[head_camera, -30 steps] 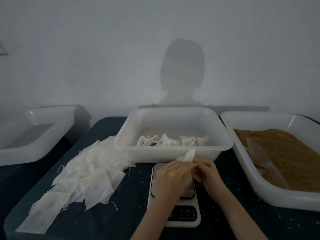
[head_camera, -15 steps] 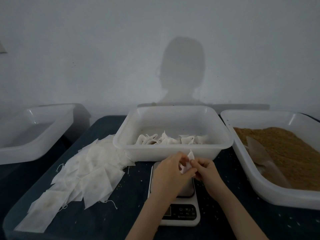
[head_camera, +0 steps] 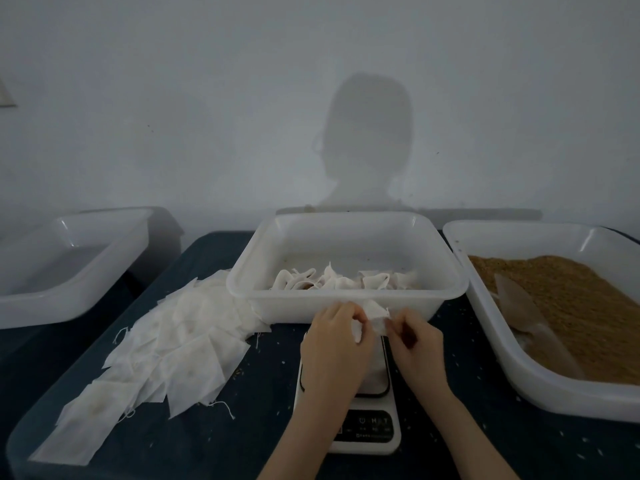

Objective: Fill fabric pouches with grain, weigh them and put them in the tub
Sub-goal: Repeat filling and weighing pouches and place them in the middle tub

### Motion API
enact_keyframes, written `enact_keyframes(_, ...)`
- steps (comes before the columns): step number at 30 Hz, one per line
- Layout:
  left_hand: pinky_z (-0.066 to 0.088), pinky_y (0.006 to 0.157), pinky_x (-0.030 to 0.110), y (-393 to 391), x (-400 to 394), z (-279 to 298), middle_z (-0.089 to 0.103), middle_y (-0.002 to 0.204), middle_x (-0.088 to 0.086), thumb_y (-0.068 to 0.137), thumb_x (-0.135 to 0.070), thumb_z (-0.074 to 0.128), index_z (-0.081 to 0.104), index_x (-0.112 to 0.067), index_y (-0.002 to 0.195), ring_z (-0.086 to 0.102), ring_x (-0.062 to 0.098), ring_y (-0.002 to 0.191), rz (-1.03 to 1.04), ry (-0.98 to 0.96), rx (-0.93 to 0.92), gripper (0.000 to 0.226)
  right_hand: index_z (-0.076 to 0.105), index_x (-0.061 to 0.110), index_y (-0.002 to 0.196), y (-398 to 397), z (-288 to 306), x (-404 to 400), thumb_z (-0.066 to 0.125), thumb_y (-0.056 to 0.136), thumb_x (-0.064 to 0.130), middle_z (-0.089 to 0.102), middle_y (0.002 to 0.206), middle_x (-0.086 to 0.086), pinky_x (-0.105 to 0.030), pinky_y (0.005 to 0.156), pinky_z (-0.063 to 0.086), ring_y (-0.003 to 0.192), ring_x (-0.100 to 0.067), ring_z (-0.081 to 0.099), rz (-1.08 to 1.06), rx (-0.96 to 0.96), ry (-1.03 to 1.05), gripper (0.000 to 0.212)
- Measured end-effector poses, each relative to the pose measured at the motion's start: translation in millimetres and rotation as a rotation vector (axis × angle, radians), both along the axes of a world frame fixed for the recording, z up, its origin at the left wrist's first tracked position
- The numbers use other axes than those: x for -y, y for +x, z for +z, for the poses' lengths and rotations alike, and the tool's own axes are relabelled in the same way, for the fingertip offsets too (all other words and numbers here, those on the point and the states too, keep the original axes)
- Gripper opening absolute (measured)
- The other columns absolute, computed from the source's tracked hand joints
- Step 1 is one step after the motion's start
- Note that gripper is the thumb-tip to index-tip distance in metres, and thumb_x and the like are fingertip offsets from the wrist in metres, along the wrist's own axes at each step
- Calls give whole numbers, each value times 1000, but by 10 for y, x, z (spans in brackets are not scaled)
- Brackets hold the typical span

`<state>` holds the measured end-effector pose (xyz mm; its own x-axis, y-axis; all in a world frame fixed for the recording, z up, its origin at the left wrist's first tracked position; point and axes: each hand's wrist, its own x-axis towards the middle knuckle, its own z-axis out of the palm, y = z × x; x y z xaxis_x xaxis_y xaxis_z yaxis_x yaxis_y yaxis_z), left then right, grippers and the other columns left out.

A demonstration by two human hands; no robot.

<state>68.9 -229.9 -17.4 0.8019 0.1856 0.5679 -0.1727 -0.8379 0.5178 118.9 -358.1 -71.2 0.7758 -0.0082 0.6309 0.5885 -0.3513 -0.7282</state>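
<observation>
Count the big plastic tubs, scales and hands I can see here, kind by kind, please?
White plastic tubs: 3, the empty tub, the middle tub with pouches, and the grain tub.
Digital scale: 1.
Hands: 2, left hand and right hand, both pinching one pouch.
Total: 6.

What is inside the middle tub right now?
The middle tub holds a loose row of white pouches along its near side. Its front wall hides their lower parts and the floor there.
</observation>
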Motion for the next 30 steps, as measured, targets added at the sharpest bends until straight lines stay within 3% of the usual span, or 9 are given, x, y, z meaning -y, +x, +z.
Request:
enact_keyframes(5,28,58,5,-6,64,-35,55,74,-17,74,-25,69,57,-26,71,43,-1,72,-57,23,136,13,63,21,73,11,2,36,64,82,-7,58,71,18,-14,61,45,66,-2,55,30,96,-110,30)
enact_keyframes(8,36,62,11,9,70,-48,57,77,-16,74,-22,69,56,-24,72,46,1,76,-102,39,155,13,58,33,66,-6,20,12,66,80,-6,55,63,17,-19,55,43,59,-3,51,98,33,-133,42)
enact_keyframes(11,42,76,20,42,17,-25,61,86,-13,77,-23,63,58,-22,75,51,6,85,-218,94,157,6,59,13,57,-14,30,3,69,79,-5,57,55,3,-35,50,45,52,-16,51,133,-72,-90,30)
enact_keyframes(14,42,91,26,83,-73,3,63,104,-13,80,-27,65,60,-23,82,52,5,102,-334,81,44,7,64,11,58,-51,91,5,70,78,0,59,54,-1,-29,50,41,50,-18,51,179,-77,-27,23)
enact_keyframes(18,26,106,21,188,-165,-17,49,129,-16,71,-58,65,51,-28,121,40,1,121,-495,200,-216,61,68,13,60,-107,186,9,66,73,27,61,54,-2,-25,48,40,49,-11,50,215,-113,91,19)
enact_keyframes(21,5,113,20,248,-253,-73,39,142,-16,68,-69,58,34,-29,141,30,3,133,-446,427,-274,87,74,20,71,-132,188,27,72,75,14,70,66,-1,-31,55,50,59,-21,63,240,-97,72,7)
enact_keyframes(24,10,112,23,259,-349,-100,52,132,-17,77,-63,56,42,-34,133,41,5,126,-380,502,-196,65,71,30,77,-135,162,31,76,70,6,71,70,9,-23,58,52,64,-9,65,210,-76,7,25)
enact_keyframes(27,29,87,17,248,-421,-64,63,111,-17,80,-59,55,55,-37,116,55,4,102,-358,472,-202,42,66,33,74,-157,153,10,73,65,21,64,65,19,-11,57,44,63,-1,62,188,-70,-36,17)
enact_keyframes(30,29,70,16,232,-474,-14,63,96,-17,79,-56,58,59,-36,106,50,1,80,-354,430,-252,33,69,27,73,-148,146,17,74,64,18,65,65,16,-11,57,43,61,-3,61,195,-84,-74,12)
